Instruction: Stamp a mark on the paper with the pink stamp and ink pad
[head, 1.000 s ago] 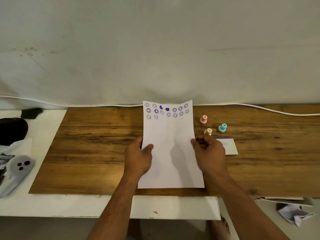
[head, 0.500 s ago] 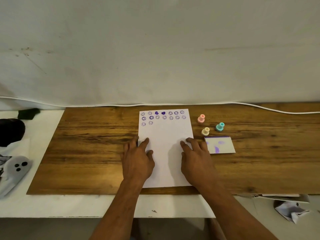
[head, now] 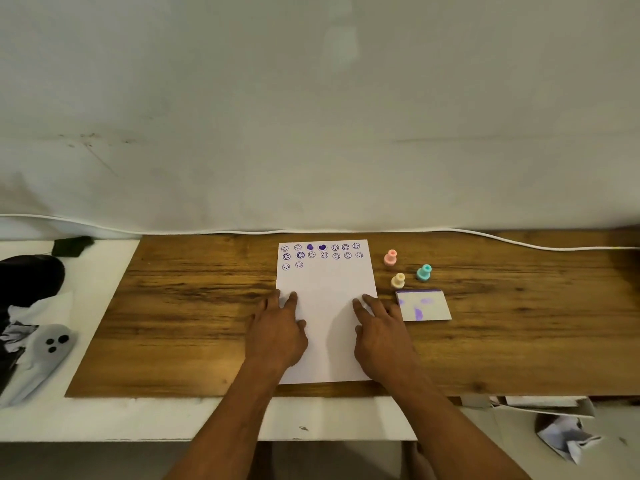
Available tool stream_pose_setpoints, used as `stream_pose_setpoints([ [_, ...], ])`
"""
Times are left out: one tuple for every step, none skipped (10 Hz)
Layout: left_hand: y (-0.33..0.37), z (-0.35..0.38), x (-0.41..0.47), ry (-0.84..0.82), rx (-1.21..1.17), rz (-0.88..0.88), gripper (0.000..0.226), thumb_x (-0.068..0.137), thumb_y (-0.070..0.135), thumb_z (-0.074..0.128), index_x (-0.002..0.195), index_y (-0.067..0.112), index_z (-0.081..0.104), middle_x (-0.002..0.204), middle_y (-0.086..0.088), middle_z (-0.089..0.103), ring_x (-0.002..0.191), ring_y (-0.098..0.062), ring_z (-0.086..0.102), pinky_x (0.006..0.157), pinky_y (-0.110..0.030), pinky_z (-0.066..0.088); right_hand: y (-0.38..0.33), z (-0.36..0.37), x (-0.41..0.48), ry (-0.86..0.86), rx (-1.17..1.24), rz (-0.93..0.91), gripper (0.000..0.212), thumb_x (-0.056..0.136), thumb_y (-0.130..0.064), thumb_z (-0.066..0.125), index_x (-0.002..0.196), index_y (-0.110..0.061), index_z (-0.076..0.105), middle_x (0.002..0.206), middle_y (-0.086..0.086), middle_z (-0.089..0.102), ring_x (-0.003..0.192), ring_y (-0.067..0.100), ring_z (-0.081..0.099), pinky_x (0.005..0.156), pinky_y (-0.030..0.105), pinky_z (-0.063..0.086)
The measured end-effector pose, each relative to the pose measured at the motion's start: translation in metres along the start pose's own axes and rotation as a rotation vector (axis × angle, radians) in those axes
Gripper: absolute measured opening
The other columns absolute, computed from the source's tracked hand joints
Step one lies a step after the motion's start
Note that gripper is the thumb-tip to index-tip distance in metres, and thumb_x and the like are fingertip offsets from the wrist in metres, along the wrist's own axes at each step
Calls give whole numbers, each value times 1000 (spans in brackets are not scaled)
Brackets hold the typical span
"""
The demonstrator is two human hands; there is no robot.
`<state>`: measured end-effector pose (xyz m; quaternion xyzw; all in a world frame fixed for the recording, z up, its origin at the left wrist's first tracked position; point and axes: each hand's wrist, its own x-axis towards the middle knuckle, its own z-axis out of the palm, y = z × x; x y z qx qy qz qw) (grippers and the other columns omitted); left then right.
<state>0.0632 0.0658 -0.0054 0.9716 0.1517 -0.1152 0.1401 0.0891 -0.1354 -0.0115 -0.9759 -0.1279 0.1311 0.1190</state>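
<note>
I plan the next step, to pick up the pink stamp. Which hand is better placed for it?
Probably the right hand. The pink stamp stands right of the paper, on that hand's side. The left hand rests on the paper's left edge and would have to cross it.

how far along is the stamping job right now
Done: the paper lies flat on the wooden board, with purple marks already along its top edge. In hand: the left hand and right hand press flat on the sheet; neither holds a stamp. Left: pick up the pink stamp, ink it on the ink pad, which looks shut, and press a mark.
</note>
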Motion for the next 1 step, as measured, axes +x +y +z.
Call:
stream_pose_setpoints([
  [0, -46, 1, -191, 111, 75, 64, 97, 51, 52, 155, 28, 38, 166, -3, 30, 152, -28, 27, 121, -44, 31, -5, -49, -2, -180, 226, 52, 68, 103, -39, 59, 164, -27, 29, 168, 1, 35, 151, 25, 37, 119, 39, 35],
])
